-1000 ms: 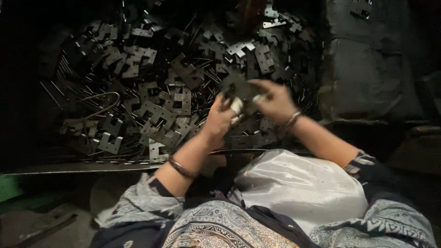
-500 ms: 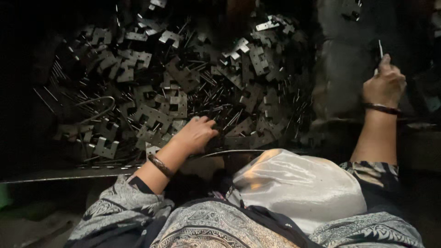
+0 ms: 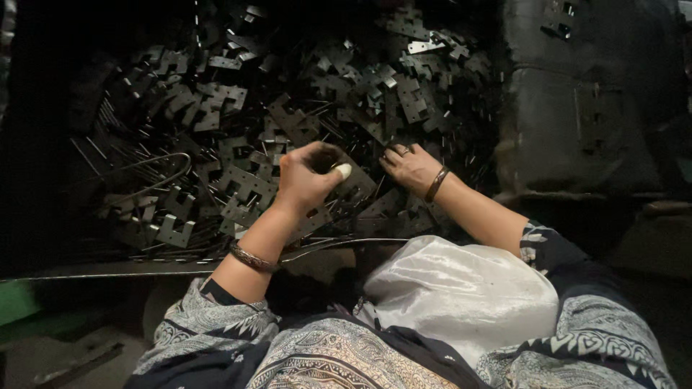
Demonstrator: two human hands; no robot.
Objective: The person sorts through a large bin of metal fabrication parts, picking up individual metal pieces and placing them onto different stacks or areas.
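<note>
1. The stamped metal plates (image 3: 245, 180) lie in a loose dark heap that fills the tray in front of me, flat notched pieces tumbled over one another at every angle.
2. My left hand (image 3: 306, 180) sits on the near middle of the heap, fingers curled in around one plate (image 3: 357, 186) and gripping it; the thumb, with a pale wrap on its tip, presses against the piece.
3. My right hand (image 3: 409, 167) lies just to the right of it, palm down on the plates with fingers spread and loose, holding nothing that I can make out.
4. Thin metal rods (image 3: 137, 176) lie mixed into the left side of the heap.
5. The tray's front edge (image 3: 108, 270) runs below my wrists.
6. A shiny grey cloth (image 3: 461, 295) covers my lap under my right forearm.
</note>
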